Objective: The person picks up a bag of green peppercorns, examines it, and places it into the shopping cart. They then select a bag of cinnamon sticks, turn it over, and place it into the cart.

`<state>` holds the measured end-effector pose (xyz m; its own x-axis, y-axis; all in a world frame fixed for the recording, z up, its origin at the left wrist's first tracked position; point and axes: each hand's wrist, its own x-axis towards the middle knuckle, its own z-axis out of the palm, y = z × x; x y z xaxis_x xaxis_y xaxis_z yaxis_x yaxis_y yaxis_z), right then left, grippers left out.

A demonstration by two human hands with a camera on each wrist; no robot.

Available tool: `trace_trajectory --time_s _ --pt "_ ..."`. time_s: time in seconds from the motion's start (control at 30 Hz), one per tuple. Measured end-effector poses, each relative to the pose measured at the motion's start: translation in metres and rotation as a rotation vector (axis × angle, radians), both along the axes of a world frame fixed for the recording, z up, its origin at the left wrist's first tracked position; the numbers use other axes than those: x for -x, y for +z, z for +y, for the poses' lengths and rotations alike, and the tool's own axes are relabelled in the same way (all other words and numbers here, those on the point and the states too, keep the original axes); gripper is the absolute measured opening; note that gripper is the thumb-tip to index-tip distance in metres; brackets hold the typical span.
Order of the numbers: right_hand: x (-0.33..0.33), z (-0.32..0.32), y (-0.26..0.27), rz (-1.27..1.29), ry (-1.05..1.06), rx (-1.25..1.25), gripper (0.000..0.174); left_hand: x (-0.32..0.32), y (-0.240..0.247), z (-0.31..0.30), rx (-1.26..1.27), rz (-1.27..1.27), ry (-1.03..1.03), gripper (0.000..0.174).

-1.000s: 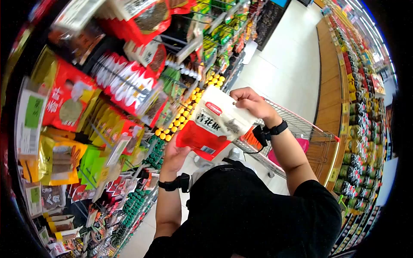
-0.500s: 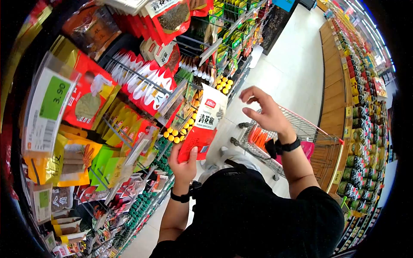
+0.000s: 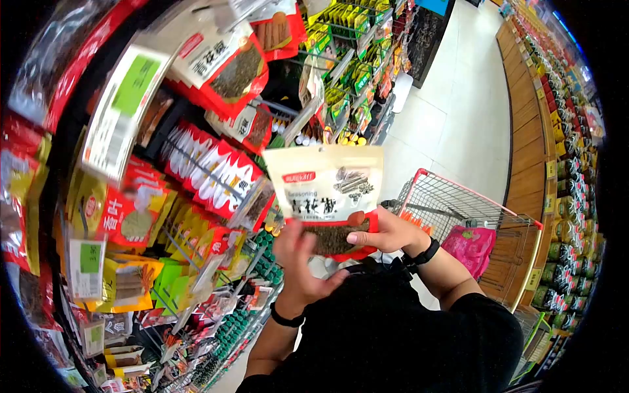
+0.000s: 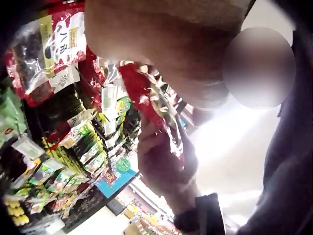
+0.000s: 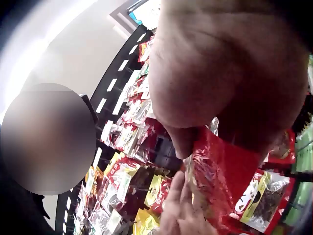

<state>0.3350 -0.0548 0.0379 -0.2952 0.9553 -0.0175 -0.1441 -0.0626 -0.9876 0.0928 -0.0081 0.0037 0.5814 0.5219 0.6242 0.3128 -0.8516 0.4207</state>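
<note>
A cream and red seasoning pouch (image 3: 327,180), with a window showing dark dried spice, stands upright in front of the chest in the head view. My right hand (image 3: 394,234) grips its lower right corner, the thumb lying over the front. Beside the lower left edge is my left hand (image 3: 298,267), blurred, its fingers extended and the thumb spread away. In the right wrist view the plain red side of the pouch (image 5: 230,166) shows, with the left hand's straight fingers (image 5: 181,203) against its edge. The left wrist view shows the pouch (image 4: 142,93) nearly edge-on.
On the left, a rack holds hanging spice packets (image 3: 226,72) and price tags (image 3: 124,108). A wire shopping cart (image 3: 426,187) stands at the right, with a pink bag (image 3: 470,249) in it. Beyond runs a wooden shelf (image 3: 524,177) lined with jars (image 3: 567,252).
The pouch has passed from my left hand's grip to my right hand's and turned, from a barcode side to the windowed side. My right hand, apart from it half a second ago, has come down to it.
</note>
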Motion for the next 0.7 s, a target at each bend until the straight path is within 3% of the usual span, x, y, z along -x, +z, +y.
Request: trace_trajectory --time_s 0.03,0.1,0.13,0.23,0.27,0.4,0.57,0.63,0.7 --pt "-0.008 0.004 -0.003 -0.025 0.016 -0.068 0.039 -0.003 0.000 -0.001 0.108 -0.057 0.175 0.108" --pt "-0.021 0.013 -0.014 -0.059 0.042 -0.190 0.040 -0.009 0.007 0.010 0.276 -0.233 0.171 0.107" --pt "-0.025 0.019 -0.018 -0.067 0.048 -0.246 0.040 -0.016 0.017 0.013 0.329 -0.329 0.140 0.093" --pt "-0.033 0.034 -0.012 -0.012 0.014 -0.231 0.036 -0.020 0.021 0.013 0.890 -0.279 -0.086 0.071" --pt "-0.038 0.039 -0.018 -0.005 0.021 -0.233 0.037 -0.030 0.025 0.013 0.704 -0.302 -0.038 0.053" --pt "-0.047 0.058 -0.021 0.168 -0.057 -0.002 0.045 -0.047 0.023 0.015 0.706 -0.404 0.073 0.045" --pt "-0.055 0.079 -0.042 0.157 0.003 -0.109 0.045 -0.065 0.029 0.020 0.600 -0.458 0.269 0.042" --pt "-0.044 0.083 -0.033 0.251 -0.004 -0.144 0.056 -0.070 0.029 0.023 0.561 -0.481 0.320 0.041" --pt "-0.034 0.092 -0.039 0.147 -0.046 -0.302 0.065 -0.073 0.028 0.024 0.566 -0.502 0.356 0.042"
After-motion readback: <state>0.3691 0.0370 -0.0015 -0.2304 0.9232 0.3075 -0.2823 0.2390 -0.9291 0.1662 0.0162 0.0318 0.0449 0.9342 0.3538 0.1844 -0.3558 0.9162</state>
